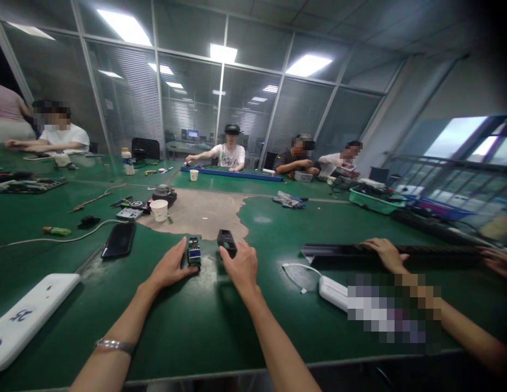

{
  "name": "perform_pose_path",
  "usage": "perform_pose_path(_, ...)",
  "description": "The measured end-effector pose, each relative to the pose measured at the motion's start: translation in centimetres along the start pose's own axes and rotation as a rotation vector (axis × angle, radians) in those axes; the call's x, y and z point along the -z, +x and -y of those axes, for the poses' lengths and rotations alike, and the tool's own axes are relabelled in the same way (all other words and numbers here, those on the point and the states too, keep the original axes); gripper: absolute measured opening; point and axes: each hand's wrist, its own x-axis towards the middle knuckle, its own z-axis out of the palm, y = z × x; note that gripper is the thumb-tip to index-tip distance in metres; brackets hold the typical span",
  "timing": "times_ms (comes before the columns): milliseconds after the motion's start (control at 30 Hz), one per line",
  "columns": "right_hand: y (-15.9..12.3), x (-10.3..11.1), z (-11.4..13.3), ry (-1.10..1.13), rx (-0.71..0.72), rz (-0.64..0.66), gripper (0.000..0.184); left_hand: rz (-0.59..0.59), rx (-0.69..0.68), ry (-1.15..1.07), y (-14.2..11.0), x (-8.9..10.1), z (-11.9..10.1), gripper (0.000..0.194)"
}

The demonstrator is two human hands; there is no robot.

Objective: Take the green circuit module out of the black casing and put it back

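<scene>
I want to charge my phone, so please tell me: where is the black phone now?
In the head view, the black phone lies on the green table, left of the left hand, beside the white cable.

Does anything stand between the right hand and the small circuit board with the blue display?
Only the black case that the right hand holds; between this case and the circuit board, nothing visible stands.

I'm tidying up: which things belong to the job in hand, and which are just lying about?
Likely the job's: circuit board, at the left hand; black case, in the right hand.
Apparently lying about: phone, nearer paper cup, bottle.
</scene>
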Motion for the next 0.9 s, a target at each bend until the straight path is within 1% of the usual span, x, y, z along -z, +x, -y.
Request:
perform_pose_path(167, -1.0, -2.1, -0.3, -0.03, -0.018, 0.031, 0.036, 0.003, -0.001, 0.003, 0.0, 0.0, 0.1, 0.104)
perform_pose_path(333, -1.7, -3.0, -0.8, -0.084, 0.012, 0.031, 0.038, 0.01, -0.009, 0.014, 0.0, 0.0, 0.1, 0.104)
perform_pose_path(433, -2.1, -3.2, -1.0, -0.107, 0.025, 0.039, 0.046, 0.029, -0.009, 0.031, 0.0, 0.0, 0.1, 0.107)
perform_pose_path(600, -2.5, -3.1, -1.6, -0.115, 0.021, -0.021, 0.063, 0.031, -0.005, 0.041, 0.0, 0.1, 0.0, 0.111)
perform_pose_path(767, -2.2, -3.2, -1.9, -0.092, 0.036, -0.033, 0.059, 0.02, 0.006, 0.028, 0.0, 0.0, -0.1, 0.109)
perform_pose_path(900, -2.1, -3.8, -1.9, -0.07, 0.045, -0.014, 0.049, 0.013, 0.006, 0.021, 0.0, -0.1, 0.1, 0.105)
